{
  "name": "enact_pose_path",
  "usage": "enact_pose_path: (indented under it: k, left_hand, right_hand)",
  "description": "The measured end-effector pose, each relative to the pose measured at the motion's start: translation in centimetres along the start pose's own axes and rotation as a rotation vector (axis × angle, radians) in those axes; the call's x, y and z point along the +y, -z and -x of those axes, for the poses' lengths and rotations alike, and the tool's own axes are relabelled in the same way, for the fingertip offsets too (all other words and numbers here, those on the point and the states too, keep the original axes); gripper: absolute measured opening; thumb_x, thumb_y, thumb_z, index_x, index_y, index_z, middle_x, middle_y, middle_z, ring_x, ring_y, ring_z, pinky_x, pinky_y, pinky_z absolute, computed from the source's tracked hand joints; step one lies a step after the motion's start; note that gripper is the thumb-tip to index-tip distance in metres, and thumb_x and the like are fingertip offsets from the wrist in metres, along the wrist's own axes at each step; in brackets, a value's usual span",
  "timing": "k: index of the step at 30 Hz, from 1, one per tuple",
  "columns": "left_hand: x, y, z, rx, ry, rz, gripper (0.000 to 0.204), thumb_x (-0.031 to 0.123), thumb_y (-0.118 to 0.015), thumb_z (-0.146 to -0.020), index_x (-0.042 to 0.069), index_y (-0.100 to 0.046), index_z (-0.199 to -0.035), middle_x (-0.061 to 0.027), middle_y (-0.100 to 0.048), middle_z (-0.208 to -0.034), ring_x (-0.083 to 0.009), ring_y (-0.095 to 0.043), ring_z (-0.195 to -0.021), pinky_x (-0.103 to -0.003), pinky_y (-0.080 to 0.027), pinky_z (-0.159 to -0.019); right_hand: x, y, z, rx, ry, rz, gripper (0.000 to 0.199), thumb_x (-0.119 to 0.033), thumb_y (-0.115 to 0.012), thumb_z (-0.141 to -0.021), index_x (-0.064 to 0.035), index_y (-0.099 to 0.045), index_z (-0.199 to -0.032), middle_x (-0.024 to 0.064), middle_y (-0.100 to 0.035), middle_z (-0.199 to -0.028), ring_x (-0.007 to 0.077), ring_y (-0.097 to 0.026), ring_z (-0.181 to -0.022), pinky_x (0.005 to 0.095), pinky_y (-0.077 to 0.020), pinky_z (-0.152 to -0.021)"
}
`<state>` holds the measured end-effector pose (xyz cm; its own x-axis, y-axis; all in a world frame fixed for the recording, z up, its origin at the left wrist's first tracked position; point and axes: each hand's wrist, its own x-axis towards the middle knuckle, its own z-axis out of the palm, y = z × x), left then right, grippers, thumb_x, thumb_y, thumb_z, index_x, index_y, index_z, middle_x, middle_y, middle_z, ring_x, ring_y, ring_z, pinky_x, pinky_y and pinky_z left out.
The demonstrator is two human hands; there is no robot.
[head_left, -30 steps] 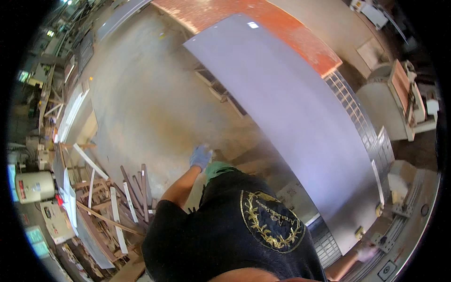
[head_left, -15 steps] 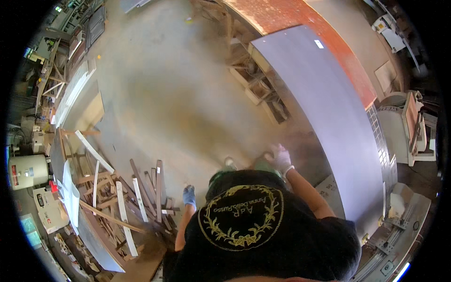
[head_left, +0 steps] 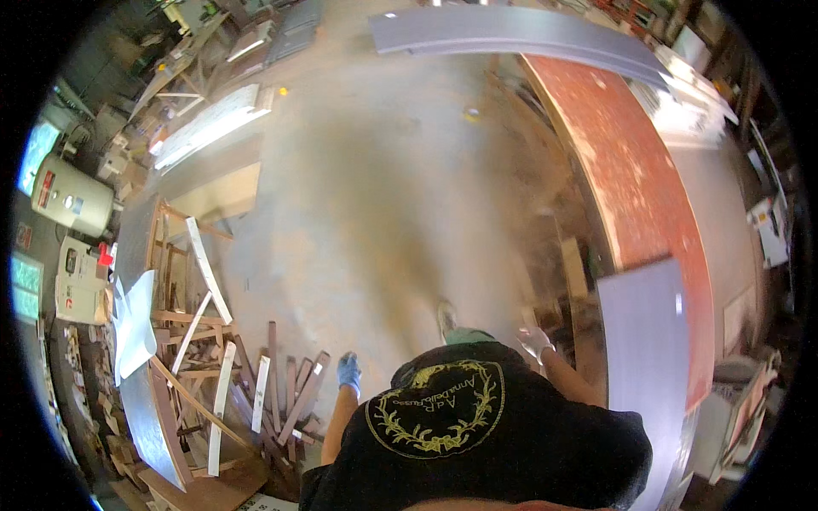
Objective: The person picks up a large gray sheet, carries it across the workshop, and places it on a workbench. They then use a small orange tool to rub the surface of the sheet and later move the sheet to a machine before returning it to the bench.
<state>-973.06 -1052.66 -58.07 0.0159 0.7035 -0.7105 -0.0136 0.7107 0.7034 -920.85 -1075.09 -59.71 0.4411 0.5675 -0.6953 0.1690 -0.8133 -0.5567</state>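
My left hand point(head_left: 349, 372), in a blue glove, hangs low beside my body with its fingers curled together and nothing seen in them. Nearest to it is a pile of brown wooden strips point(head_left: 300, 400) on the floor. My right hand point(head_left: 535, 342), in a pale glove, is held out low on the other side, fingers apart and free of any object. To its right lies a long grey panel point(head_left: 645, 332) on a worn reddish-brown tabletop point(head_left: 626, 170). Neither hand touches the panel or the strips.
Another grey panel point(head_left: 511, 32) lies across the table's far end. On the left stands a wooden frame rack point(head_left: 175, 281) with white strips leaning by it. A pale cylindrical tank point(head_left: 75, 198) is farther left. Concrete floor point(head_left: 341, 187) stretches ahead.
My view has moved forward and turned right along the table, so the near grey panel slides back beside me. The far grey panel has come into view. Both hands stay low.
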Motion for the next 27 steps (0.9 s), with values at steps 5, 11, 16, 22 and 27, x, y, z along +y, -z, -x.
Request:
enact_pose_path:
  k: [5, 11, 16, 22, 27]
  left_hand:
    - [3.5, -3.8, -2.6, 0.305, 0.063, -0.091, 0.021, 0.023, -0.059, -0.081, 0.011, -0.057, -0.098, 0.0017, -0.046, -0.056, -0.0107, -0.041, -0.045, -0.027, -0.036, -0.039]
    - [9.0, -6.7, -9.0, 0.271, 0.119, -0.587, 0.03, 0.026, -0.058, -0.082, 0.006, -0.056, -0.104, -0.0054, -0.053, -0.079, -0.0166, -0.047, -0.065, -0.031, -0.041, -0.057]
    - [19.2, -4.4, -21.1, 0.254, 0.086, -0.748, 0.032, 0.026, -0.057, -0.083, 0.006, -0.055, -0.108, -0.0092, -0.053, -0.093, -0.0212, -0.048, -0.081, -0.033, -0.04, -0.07]
    - [39.7, -1.6, -41.6, 0.158, -0.218, -0.852, 0.035, 0.026, -0.055, -0.084, 0.006, -0.053, -0.112, -0.0137, -0.053, -0.111, -0.0267, -0.05, -0.1, -0.036, -0.04, -0.086]
    - [66.7, -15.2, -57.5, -0.001, -0.713, -0.859, 0.032, 0.026, -0.057, -0.085, 0.007, -0.055, -0.111, -0.0098, -0.056, -0.112, -0.0218, -0.052, -0.101, -0.031, -0.041, -0.088]
  right_hand:
    - [-25.1, 3.1, -8.6, -0.06, 0.313, 0.264, 0.026, -0.016, -0.052, -0.083, -0.0078, -0.058, -0.107, 0.0086, -0.061, -0.105, 0.0253, -0.058, -0.094, 0.0344, -0.044, -0.081]
    - [-44.4, -1.6, -28.2, -0.075, 0.57, 0.104, 0.028, -0.025, -0.058, -0.082, -0.0065, -0.057, -0.102, 0.0078, -0.061, -0.097, 0.0189, -0.058, -0.086, 0.0308, -0.0473, -0.072]
    - [-61.2, -3.8, -33.6, -0.174, 0.392, -0.649, 0.028, -0.028, -0.061, -0.081, -0.0077, -0.057, -0.1, 0.0034, -0.058, -0.084, 0.0145, -0.055, -0.072, 0.0266, -0.0466, -0.063]
    - [-77.4, 1.5, -40.8, -0.101, 0.055, -0.826, 0.04, -0.037, -0.062, -0.079, -0.0153, -0.052, -0.111, 0.004, -0.059, -0.096, 0.0175, -0.056, -0.079, 0.033, -0.0468, -0.067]
    - [-85.7, 6.2, -47.9, -0.14, 0.158, -1.072, 0.064, -0.048, -0.056, -0.08, -0.0215, -0.032, -0.134, 0.0137, -0.036, -0.137, 0.0334, -0.039, -0.121, 0.0458, -0.0318, -0.098]
